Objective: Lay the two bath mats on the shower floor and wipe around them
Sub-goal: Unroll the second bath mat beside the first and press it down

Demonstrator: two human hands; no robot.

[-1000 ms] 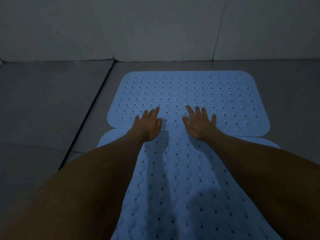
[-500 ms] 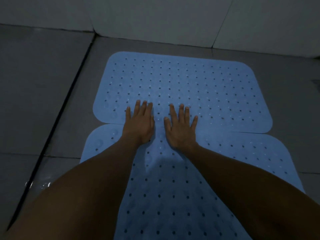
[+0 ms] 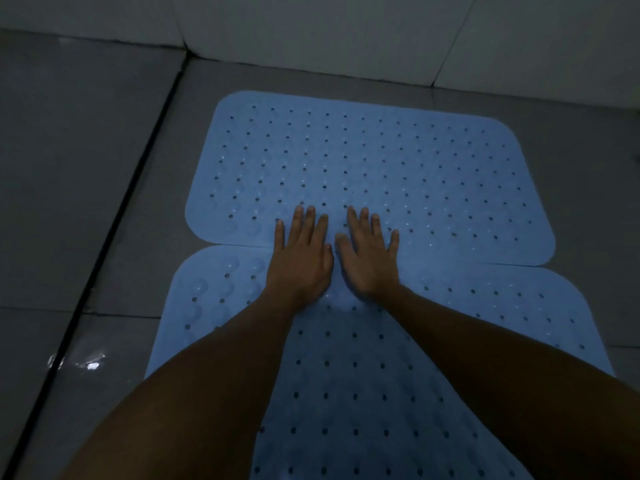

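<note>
Head view shows my left hand (image 3: pixel 300 261) and right hand (image 3: pixel 367 259) splayed flat, holding nothing, fingers (image 3: pixel 298 221) pressing the far mat (image 3: pixel 398 174) while the palms sit on the near mat (image 3: pixel 346 393) across their touching seam. Both mats look laid on the shower floor (image 3: pixel 104 202); I judge smoothing nearly finished, wiping around them not begun, with no cloth visible.

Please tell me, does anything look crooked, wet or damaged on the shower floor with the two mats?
Mostly tidy. The far mat overlaps the near mat where the left hand and right hand press flat, and it sits shifted right of it. A shiny patch, perhaps water, lies on the floor tile at left.
</note>
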